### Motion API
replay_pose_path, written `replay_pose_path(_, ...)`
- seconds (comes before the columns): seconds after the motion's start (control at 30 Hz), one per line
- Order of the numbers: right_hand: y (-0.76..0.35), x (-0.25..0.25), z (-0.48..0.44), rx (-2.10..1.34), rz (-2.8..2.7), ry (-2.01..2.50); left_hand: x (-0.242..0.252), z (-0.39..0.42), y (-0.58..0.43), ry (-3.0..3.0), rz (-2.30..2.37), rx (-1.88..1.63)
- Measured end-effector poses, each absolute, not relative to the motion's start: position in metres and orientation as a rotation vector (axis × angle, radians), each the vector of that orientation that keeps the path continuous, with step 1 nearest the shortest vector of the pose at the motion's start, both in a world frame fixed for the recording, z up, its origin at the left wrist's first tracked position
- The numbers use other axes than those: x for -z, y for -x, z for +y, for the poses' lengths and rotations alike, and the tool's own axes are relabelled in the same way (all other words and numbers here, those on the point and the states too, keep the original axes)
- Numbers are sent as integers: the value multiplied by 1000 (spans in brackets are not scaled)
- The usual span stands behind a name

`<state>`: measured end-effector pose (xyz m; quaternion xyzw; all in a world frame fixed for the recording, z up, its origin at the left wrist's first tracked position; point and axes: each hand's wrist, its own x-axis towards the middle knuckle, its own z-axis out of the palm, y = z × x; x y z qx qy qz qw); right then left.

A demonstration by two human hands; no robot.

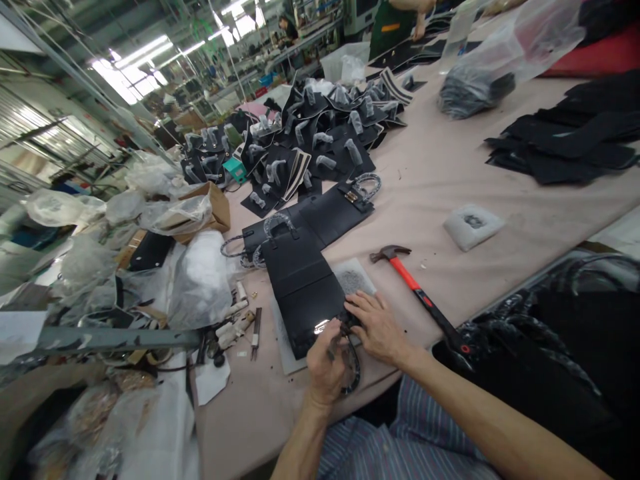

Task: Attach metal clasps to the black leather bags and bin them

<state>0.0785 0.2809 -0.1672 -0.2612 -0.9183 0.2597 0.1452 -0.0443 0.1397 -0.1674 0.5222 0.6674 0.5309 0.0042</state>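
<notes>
A black handbag [305,280] lies opened out flat on a pale slab [354,279], with a shiny metal plate [321,326] near its front end. My left hand [326,367] is closed at this front end, thumb and fingers pinched on the bag's edge beside the plate. What exactly sits between the fingertips is hidden. My right hand [377,327] rests on the bag's right front corner, its fingers stretched out. Below the hands curves a plastic-wrapped handle [353,373]. To the right lies a claw hammer [420,293] with a red and black grip.
Another black bag [330,215] lies just beyond. Many black bag pieces with wrapped handles [325,127] are heaped farther back. A white block [473,227] sits at the right. Small tools [256,333] and plastic bags [200,280] crowd the left. Black bags [550,360] fill the lower right.
</notes>
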Motion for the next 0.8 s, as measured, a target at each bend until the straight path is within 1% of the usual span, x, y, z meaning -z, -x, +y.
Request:
replay_pose_path(0.07,-78,168,281,-751,-2634,755,168,138,43,-1481,2185,-1650)
replay_pose_path(0.13,-78,170,281,-754,-2623,753,166,139,43,-1445,2200,-1654)
replay_pose_path(0.23,-78,172,281,-769,-2607,750,160,138,46,-1680,2080,-1651)
replay_pose_path(0.33,-78,172,282,-791,-2590,754,156,137,46,-1963,1913,-1574)
replay_pose_path(0.4,-78,171,282,-798,-2580,754,156,137,44,-1830,2002,-1589)
replay_pose_path(0.47,-78,170,282,-798,-2570,753,159,138,41,-1507,2183,-1630)
replay_pose_path(0.53,-78,170,283,-793,-2561,750,162,138,39,-1283,2257,-1644)
replay_pose_path(0.7,-79,170,284,-801,-2563,747,168,141,41,-1289,2188,-1648)
replay_pose_path(0.8,-79,170,284,-807,-2559,753,160,149,48,-1405,2206,-1630)
